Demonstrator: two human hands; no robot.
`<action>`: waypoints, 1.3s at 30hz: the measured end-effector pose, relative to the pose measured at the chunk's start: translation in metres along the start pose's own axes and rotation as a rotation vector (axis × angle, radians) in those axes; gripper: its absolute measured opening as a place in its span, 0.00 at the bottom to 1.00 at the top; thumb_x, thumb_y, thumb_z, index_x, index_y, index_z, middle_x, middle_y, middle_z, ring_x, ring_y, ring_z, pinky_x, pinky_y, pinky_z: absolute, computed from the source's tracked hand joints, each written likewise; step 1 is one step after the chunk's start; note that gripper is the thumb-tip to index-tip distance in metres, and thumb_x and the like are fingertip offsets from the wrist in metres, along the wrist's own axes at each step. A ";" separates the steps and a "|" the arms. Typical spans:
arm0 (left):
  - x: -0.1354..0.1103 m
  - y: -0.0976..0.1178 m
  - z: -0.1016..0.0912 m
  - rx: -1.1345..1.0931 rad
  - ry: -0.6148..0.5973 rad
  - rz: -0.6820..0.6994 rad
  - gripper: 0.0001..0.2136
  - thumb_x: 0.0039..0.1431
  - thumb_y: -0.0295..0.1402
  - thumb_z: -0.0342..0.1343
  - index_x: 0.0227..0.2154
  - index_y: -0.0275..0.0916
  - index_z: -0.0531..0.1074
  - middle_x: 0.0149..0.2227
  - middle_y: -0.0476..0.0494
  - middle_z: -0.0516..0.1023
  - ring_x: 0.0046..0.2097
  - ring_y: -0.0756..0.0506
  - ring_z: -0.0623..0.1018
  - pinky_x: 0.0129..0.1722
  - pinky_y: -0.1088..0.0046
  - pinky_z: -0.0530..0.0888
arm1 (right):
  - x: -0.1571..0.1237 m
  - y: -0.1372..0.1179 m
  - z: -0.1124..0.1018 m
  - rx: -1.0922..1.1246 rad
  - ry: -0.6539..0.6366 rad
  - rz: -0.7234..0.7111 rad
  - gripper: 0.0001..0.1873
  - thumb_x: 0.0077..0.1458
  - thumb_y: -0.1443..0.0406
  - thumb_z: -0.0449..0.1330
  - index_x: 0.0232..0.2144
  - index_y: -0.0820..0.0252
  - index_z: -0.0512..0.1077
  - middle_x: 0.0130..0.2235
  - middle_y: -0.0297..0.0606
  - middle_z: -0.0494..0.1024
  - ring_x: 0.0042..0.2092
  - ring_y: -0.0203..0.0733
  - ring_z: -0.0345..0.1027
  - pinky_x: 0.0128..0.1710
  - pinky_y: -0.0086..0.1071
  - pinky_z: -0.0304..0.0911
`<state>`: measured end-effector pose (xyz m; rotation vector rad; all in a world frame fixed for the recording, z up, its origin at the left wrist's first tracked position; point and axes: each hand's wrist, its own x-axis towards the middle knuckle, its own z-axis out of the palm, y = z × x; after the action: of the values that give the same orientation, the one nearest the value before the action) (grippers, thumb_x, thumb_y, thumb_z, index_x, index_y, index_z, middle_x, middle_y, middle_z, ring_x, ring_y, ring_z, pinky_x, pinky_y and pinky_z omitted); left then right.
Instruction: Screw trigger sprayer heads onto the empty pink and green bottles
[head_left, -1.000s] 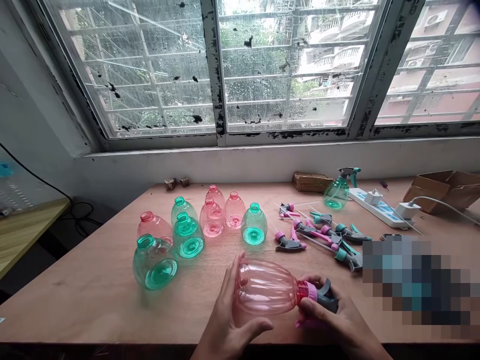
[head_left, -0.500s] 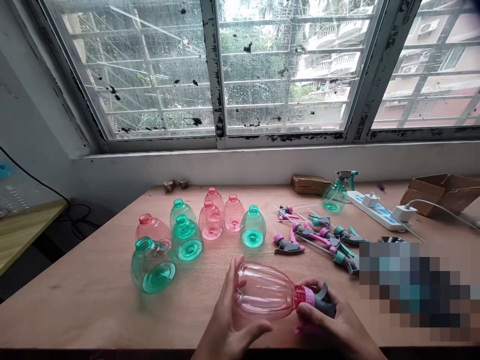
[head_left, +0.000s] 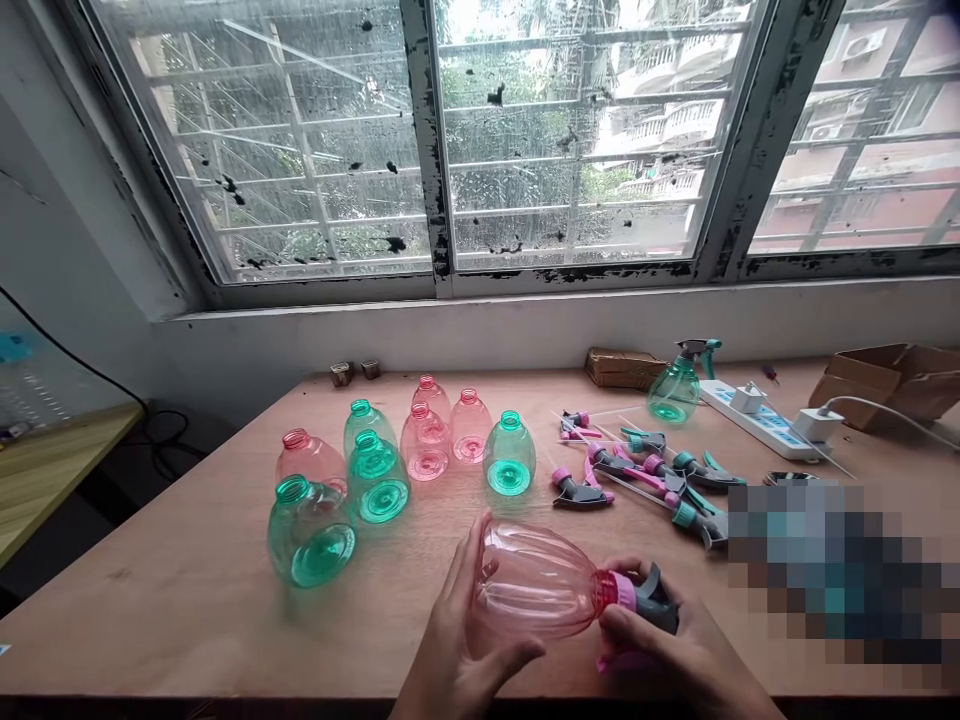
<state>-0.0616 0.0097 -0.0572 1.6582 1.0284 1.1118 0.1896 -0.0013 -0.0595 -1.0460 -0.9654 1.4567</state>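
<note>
A clear pink bottle (head_left: 536,582) lies on its side in the air above the table's front part, its neck pointing right. My left hand (head_left: 469,625) cradles the bottle's base end, fingers behind it and the thumb stretched out below. At the neck, my right hand (head_left: 660,635) grips a grey and pink trigger spray head (head_left: 651,602), thumb by its pink collar. The collar sits against the bottle's red-looking threaded neck; how far it is screwed on I cannot tell. A pink trigger shows under the right hand.
Several open green bottles (head_left: 311,540) and pink bottles (head_left: 426,445) stand at left. Loose spray heads (head_left: 652,470) lie in a pile at right. Behind are a complete green spray bottle (head_left: 675,388), a power strip (head_left: 765,425) and cardboard boxes (head_left: 889,385). A blurred patch covers the right front.
The view has shifted slightly. Both hands keep their hold on the bottle and spray head, with little visible movement.
</note>
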 end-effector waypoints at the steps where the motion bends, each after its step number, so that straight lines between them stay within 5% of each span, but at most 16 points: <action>1: 0.000 0.002 0.000 0.037 0.000 0.000 0.44 0.61 0.47 0.68 0.74 0.56 0.48 0.77 0.44 0.50 0.74 0.30 0.57 0.73 0.49 0.55 | 0.000 0.000 0.000 0.002 0.006 -0.008 0.29 0.45 0.50 0.78 0.42 0.58 0.73 0.25 0.34 0.83 0.26 0.47 0.79 0.29 0.36 0.72; 5: 0.000 -0.002 0.000 0.091 -0.008 0.049 0.44 0.63 0.44 0.65 0.74 0.59 0.44 0.77 0.46 0.49 0.74 0.31 0.58 0.74 0.47 0.51 | 0.002 0.003 -0.002 0.022 0.001 -0.006 0.29 0.46 0.50 0.77 0.43 0.58 0.72 0.25 0.34 0.83 0.26 0.46 0.79 0.30 0.35 0.72; 9: 0.001 -0.007 -0.001 0.012 -0.011 0.015 0.54 0.54 0.51 0.71 0.75 0.50 0.42 0.76 0.38 0.50 0.74 0.29 0.56 0.73 0.48 0.53 | 0.001 0.004 -0.002 -0.031 -0.011 0.023 0.29 0.45 0.50 0.78 0.42 0.58 0.73 0.25 0.35 0.83 0.27 0.45 0.79 0.30 0.35 0.74; 13: 0.003 -0.005 -0.001 0.052 0.002 0.000 0.48 0.57 0.50 0.69 0.74 0.50 0.49 0.75 0.38 0.54 0.74 0.29 0.57 0.73 0.48 0.55 | 0.002 0.003 -0.002 -0.016 0.000 0.031 0.30 0.46 0.49 0.77 0.43 0.58 0.71 0.25 0.35 0.83 0.26 0.45 0.79 0.30 0.34 0.73; 19: 0.002 -0.008 0.000 0.086 -0.018 0.085 0.48 0.61 0.45 0.68 0.73 0.64 0.40 0.77 0.48 0.50 0.75 0.33 0.55 0.73 0.47 0.53 | 0.004 0.005 -0.003 -0.004 -0.025 -0.004 0.29 0.48 0.49 0.76 0.43 0.58 0.70 0.24 0.36 0.84 0.26 0.45 0.79 0.31 0.35 0.73; 26: 0.003 -0.006 0.001 0.074 0.026 0.101 0.47 0.58 0.47 0.70 0.73 0.55 0.49 0.75 0.42 0.55 0.74 0.30 0.57 0.73 0.49 0.56 | 0.006 0.005 -0.003 -0.004 -0.042 0.007 0.29 0.45 0.49 0.77 0.40 0.59 0.72 0.24 0.37 0.84 0.26 0.46 0.79 0.29 0.35 0.73; 33: 0.001 -0.010 0.000 0.143 -0.024 0.156 0.53 0.58 0.45 0.70 0.75 0.57 0.35 0.77 0.41 0.47 0.74 0.30 0.57 0.72 0.46 0.59 | 0.006 0.006 -0.003 0.010 -0.027 0.016 0.31 0.44 0.49 0.78 0.42 0.57 0.71 0.23 0.35 0.83 0.25 0.46 0.79 0.28 0.36 0.73; 39: 0.001 -0.009 0.000 0.185 0.000 0.119 0.47 0.62 0.45 0.67 0.74 0.59 0.42 0.77 0.44 0.50 0.75 0.31 0.55 0.73 0.46 0.55 | 0.007 0.006 -0.006 0.025 -0.060 0.010 0.29 0.49 0.51 0.76 0.43 0.59 0.69 0.23 0.38 0.84 0.25 0.45 0.79 0.29 0.35 0.73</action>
<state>-0.0626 0.0127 -0.0658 1.8874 1.0711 1.1209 0.1927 0.0054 -0.0677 -0.9953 -0.9829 1.5124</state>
